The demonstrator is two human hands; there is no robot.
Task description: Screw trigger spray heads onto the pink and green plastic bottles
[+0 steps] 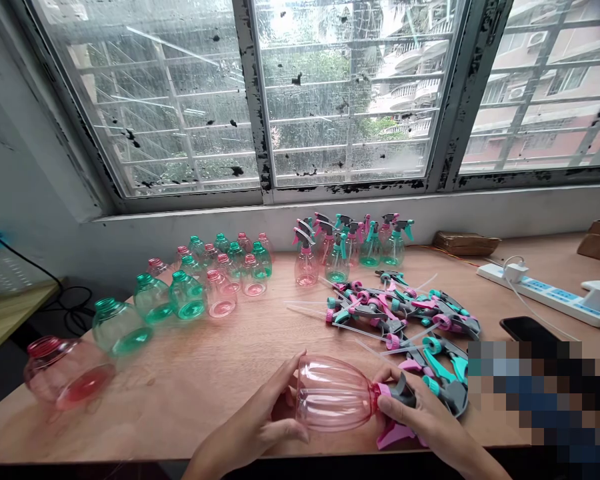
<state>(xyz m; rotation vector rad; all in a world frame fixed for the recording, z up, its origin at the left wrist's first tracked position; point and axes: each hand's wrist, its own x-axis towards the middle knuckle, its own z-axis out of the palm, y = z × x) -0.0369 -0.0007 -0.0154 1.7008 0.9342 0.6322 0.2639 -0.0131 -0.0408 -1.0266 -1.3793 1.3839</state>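
So we're holding a pink bottle (335, 393) on its side, down at 6 o'clock in our view, above the near edge of the wooden table (205, 393), with its base facing 9 o'clock and its neck facing 3. Our right hand (425, 413) is closing round the neck end, thumb on the near side, and it's gripping the grey spray head (405, 392) right by its pink collar (383, 390), which is sitting against the bottle's neck. Our left hand (260, 423) is cupping the base end, thumb and fingers parting about as wide as the bottle; we're honestly not able to tell how firmly it's pressing. Using the held bottle as the clock's middle, a bunch of open-necked pink and green bottles (187, 297) is trailing from 9 to about 11 o'clock, with a big-looking pink one (75, 380) sitting nearest us at 9. At 12, bottles with sprayers fitted (337, 263) are standing together below the window (350, 113). A messy pile of loose spray heads (370, 307) is spreading between 12 and 3, pink, teal and grey, with clear tubes (305, 303) poking out. Past that, a white power strip (545, 295) and a dark phone (527, 328) are lying between 2 and 3.
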